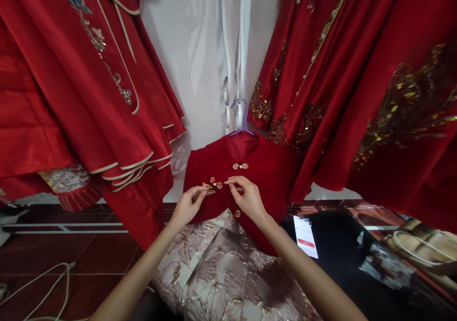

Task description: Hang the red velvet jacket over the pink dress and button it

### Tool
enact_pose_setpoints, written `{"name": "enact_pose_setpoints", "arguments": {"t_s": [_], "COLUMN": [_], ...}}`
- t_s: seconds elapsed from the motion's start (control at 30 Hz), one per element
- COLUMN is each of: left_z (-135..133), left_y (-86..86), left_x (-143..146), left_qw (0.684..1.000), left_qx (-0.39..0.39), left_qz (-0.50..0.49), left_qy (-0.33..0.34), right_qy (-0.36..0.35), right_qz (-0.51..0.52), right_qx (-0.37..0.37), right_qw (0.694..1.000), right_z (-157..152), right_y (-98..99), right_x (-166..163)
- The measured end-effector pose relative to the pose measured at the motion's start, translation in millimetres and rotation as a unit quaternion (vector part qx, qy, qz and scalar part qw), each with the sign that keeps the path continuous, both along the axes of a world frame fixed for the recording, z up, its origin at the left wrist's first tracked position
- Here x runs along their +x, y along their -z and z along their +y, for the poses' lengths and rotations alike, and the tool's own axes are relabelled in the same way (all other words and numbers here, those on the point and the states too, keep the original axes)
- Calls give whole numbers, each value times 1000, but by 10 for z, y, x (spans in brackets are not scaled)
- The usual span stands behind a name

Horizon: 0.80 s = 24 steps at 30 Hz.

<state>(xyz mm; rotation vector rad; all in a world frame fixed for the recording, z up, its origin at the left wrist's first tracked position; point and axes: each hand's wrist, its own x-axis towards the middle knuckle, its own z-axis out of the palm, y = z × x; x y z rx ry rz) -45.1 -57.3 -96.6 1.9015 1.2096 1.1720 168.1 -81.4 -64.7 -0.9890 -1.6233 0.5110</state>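
A red velvet-looking top (274,178) hangs from a purple hanger (245,115) in front of me. My left hand (188,206) is closed in a pinch at a gold leaf-like ornament (210,191), over the left side of the top. Right beside it lies a flower-shaped jewelled clasp (216,183). My right hand (247,196) is pinched shut just to the right of that clasp; anything between its fingertips is too small to make out. Another jewelled clasp (240,166) sits below the collar, and a small flower ornament (237,213) near the hem.
Shiny floral brocade fabric (214,268) spreads below the top. Red garments with trim (117,121) and gold sequins (403,102) hang at both sides. A phone (305,237) lies on a black surface at right. A pale cable (66,287) trails over the floor tiles.
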Motion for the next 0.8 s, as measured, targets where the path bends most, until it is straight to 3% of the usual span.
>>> {"name": "enact_pose_setpoints", "arguments": {"t_s": [0.1,0.23,0.4,0.6,0.7,0.8], "left_z": [-68,-114,-192,-278,-319,-383], "left_y": [144,225,59,-134,-160,-139], "left_x": [-207,-326,-271,-248,-198,-99], "left_qw": [998,990,964,940,934,935], "left_qx": [-20,-56,85,62,102,204], "left_qz": [61,126,248,314,328,289], "left_qy": [0,41,36,117,94,11], "right_qy": [-2,-12,14,13,28,36], "right_qz": [-2,-31,-77,-139,-126,-89], "right_qx": [-16,-79,-121,-122,-111,-118], "right_qw": [1000,996,990,983,985,988], "right_z": [-145,-277,-304,-309,-308,-284], "right_y": [30,272,615,836,900,895], "right_x": [76,181,246,152,96,100]}}
